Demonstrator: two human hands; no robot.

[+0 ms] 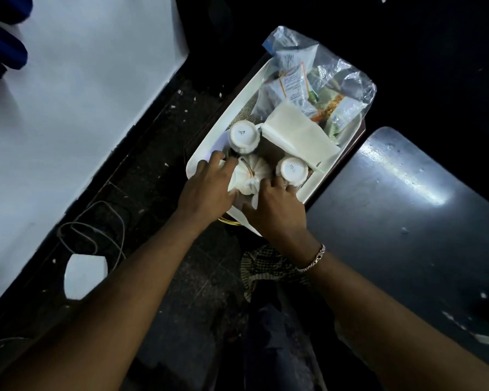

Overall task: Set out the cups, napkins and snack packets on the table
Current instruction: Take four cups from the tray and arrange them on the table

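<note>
Seen from the head camera, a white tray [209,136] is set low between a white table [82,94] on the left and a dark seat [407,198] on the right. Three white cups are stood upside down at the tray's near end. The middle cup [250,172] is gripped from the left by the left hand [209,187], fingers and thumb curled round it, and is held at its near right edge by the curled fingers of the right hand [277,204]. A far cup [243,136] and a right cup [292,170] are left untouched beside it. Folded napkins [297,134] are laid just behind the cups, and the snack packets [302,86] are kept in a clear plastic bag [353,86] at the far end. A chain bracelet [312,259] is worn on the right wrist. A cable [96,230] is looped on the dark floor beneath the table.
</note>
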